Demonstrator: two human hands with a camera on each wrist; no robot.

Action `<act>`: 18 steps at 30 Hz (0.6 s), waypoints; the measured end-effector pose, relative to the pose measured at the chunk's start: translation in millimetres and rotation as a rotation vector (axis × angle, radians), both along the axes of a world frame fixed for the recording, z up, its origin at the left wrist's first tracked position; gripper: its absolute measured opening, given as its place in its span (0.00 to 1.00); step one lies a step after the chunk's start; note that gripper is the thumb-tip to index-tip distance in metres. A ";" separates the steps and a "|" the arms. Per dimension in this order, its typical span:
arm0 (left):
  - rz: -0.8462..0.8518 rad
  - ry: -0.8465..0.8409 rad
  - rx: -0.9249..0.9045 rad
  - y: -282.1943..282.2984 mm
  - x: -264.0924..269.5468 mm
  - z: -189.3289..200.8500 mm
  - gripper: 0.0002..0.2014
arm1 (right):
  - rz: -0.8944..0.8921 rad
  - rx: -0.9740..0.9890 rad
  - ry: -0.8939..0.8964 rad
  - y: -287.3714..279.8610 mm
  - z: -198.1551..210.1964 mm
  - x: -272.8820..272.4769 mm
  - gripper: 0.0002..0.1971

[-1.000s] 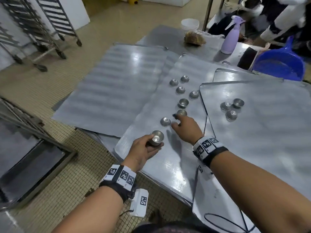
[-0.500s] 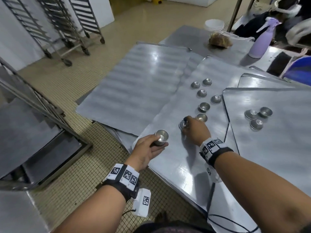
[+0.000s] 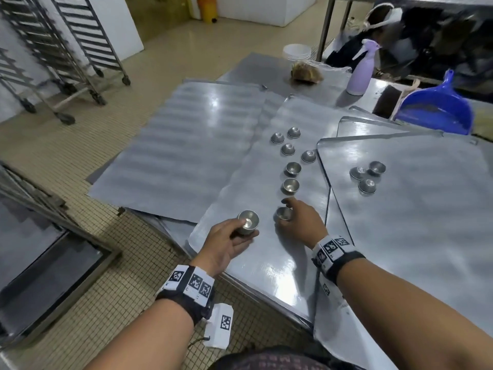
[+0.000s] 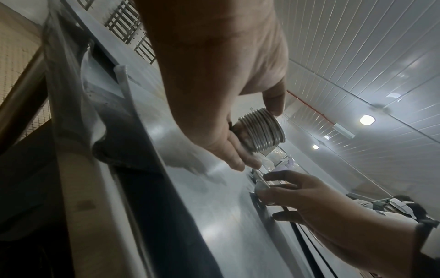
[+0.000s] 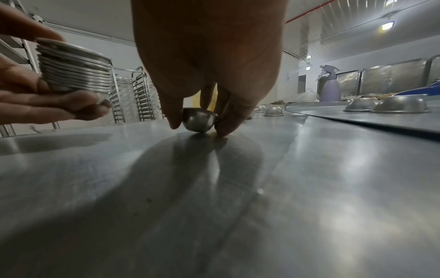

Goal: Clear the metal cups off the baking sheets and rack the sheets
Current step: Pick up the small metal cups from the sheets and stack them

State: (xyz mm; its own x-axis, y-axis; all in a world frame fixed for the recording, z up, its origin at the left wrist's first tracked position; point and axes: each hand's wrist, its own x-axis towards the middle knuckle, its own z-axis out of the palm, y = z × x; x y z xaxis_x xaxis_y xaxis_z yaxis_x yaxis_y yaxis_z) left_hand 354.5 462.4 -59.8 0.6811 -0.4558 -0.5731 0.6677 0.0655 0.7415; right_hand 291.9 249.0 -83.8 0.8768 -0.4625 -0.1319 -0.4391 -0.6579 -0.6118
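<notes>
My left hand (image 3: 241, 231) grips a nested stack of metal cups (image 3: 248, 222) just above the near end of the middle baking sheet (image 3: 266, 263). In the wrist views the stack (image 4: 262, 129) (image 5: 73, 73) shows several rims. My right hand (image 3: 282, 213) pinches a single cup (image 3: 283, 213) (image 5: 200, 121) whose rounded bottom touches the sheet. Beyond it lie several loose cups (image 3: 290, 185), some upright and some upside down. Three more cups (image 3: 366, 186) sit on the right sheet (image 3: 413, 236). A bare sheet (image 3: 181, 150) lies at the left.
Wheeled tray racks (image 3: 80, 44) stand on the floor at the far left, and another rack frame (image 3: 40, 209) is close at my left. A purple spray bottle (image 3: 360, 73), a blue dustpan (image 3: 437, 108) and white bowls (image 3: 296, 52) sit at the table's back.
My right hand drew back from a farther cup to the nearest loose one and now pinches it, rim turned up. My left hand kept hold of the stack.
</notes>
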 end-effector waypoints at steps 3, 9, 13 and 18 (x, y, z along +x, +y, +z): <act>-0.006 0.003 -0.006 -0.4 -2.7 -2.5 0.17 | 0.071 -0.005 0.063 -3.8 0.9 -4.3 0.32; -0.013 -0.008 0.000 -3.5 -3.6 -5.0 0.17 | 0.115 -0.129 0.128 -2.5 1.2 -15.7 0.28; -0.013 -0.007 0.003 -7.9 -5.0 -7.2 0.18 | 0.073 -0.164 0.136 -5.0 6.9 -25.5 0.22; -0.043 -0.024 0.005 -16.3 -7.8 -9.0 0.18 | -0.014 -0.083 0.068 -7.6 15.9 -36.2 0.23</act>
